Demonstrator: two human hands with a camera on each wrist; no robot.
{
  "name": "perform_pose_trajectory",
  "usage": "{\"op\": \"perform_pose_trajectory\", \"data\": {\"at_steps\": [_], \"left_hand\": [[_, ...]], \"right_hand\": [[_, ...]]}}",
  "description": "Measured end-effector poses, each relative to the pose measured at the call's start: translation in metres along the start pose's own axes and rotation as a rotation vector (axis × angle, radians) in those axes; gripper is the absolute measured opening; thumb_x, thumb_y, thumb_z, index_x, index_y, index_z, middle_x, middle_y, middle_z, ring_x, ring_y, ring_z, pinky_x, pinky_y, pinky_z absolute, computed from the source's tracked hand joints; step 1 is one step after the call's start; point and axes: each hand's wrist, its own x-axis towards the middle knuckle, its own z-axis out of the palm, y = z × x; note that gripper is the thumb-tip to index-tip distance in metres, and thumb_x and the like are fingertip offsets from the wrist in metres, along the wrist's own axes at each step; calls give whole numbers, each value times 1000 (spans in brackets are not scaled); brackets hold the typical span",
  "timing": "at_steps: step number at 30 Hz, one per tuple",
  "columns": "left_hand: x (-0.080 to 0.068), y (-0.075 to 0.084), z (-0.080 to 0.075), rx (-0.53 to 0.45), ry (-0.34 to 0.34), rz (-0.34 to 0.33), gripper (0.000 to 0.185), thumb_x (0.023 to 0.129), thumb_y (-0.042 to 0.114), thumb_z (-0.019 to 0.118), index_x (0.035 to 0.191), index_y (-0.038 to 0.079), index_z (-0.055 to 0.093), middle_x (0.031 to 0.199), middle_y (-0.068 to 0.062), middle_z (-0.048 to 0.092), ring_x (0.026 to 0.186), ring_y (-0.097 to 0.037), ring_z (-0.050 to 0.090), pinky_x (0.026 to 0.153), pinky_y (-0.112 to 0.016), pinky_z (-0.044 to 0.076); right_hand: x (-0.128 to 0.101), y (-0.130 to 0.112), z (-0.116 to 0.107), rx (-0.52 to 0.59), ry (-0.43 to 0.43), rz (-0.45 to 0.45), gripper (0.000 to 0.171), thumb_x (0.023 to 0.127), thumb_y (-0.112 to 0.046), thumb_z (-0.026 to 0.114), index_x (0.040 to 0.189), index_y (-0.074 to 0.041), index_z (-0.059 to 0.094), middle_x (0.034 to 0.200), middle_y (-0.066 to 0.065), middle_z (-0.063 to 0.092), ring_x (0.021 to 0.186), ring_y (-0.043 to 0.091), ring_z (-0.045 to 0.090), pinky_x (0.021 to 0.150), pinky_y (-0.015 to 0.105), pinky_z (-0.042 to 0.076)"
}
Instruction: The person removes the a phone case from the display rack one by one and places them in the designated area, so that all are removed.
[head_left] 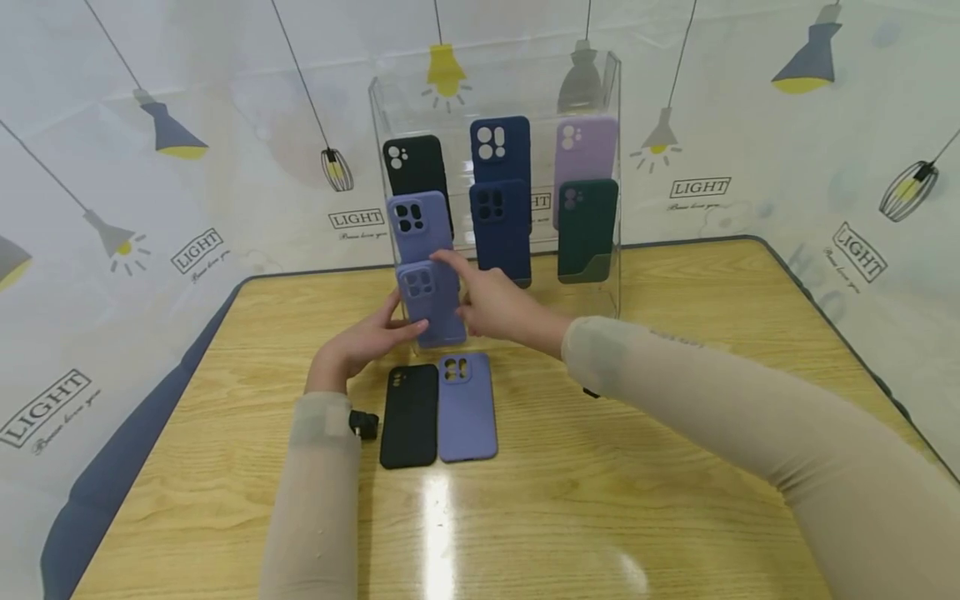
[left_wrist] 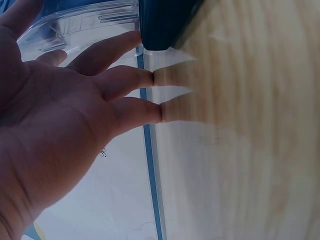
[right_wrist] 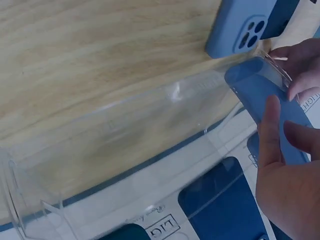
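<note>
In the head view, a lavender phone case (head_left: pixel 442 304) with a square camera opening stands at the lower left of a clear acrylic stand (head_left: pixel 617 92). My right hand (head_left: pixel 502 304) grips its right side, index finger at the top edge and thumb lower down. The left hand (head_left: pixel 367 337) lays its thumb on the case's lower front, other fingers at the stand's left side. The right wrist view shows the case (right_wrist: pixel 245 82) under both hands. In the left wrist view, the left hand's fingers (left_wrist: pixel 132 110) extend to the tabletop beside a dark case corner (left_wrist: pixel 162 27).
Just before the stand, a black case (head_left: pixel 408 417) and another lavender case (head_left: pixel 468 417) lie side by side on the wooden table (head_left: pixel 600 517). Upright in the stand are further cases: black (head_left: pixel 416 162), lavender (head_left: pixel 423 237), navy (head_left: pixel 501 242), light purple (head_left: pixel 588 154) and dark green (head_left: pixel 588 233).
</note>
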Motion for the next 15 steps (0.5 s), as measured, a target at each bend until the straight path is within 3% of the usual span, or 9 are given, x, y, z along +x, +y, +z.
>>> {"op": "perform_pose_trajectory", "data": {"at_steps": [4, 11, 15], "left_hand": [[1, -1, 0, -3, 0, 2, 98, 103, 56, 65, 168, 51, -8, 174, -21, 32, 163, -42, 27, 132, -70, 12], [0, -1, 0, -5, -6, -11, 99, 103, 56, 65, 169, 48, -8, 174, -21, 32, 163, -42, 26, 133, -69, 11], [-1, 0, 0, -4, -7, -7, 98, 103, 55, 65, 169, 47, -7, 174, -20, 31, 163, -42, 26, 133, -68, 13]], "right_hand": [[-3, 4, 4, -24, 24, -27, 89, 101, 1, 63, 168, -36, 17, 75, 5, 72, 58, 19, 67, 56, 29, 52], [-2, 9, 11, -46, 54, -56, 91, 99, 7, 60, 167, -36, 18, 111, 16, 80, 56, 19, 64, 56, 26, 51], [-1, 11, 13, -33, 68, -70, 85, 103, 2, 61, 167, -34, 19, 108, 15, 80, 59, 18, 66, 57, 27, 52]]}}
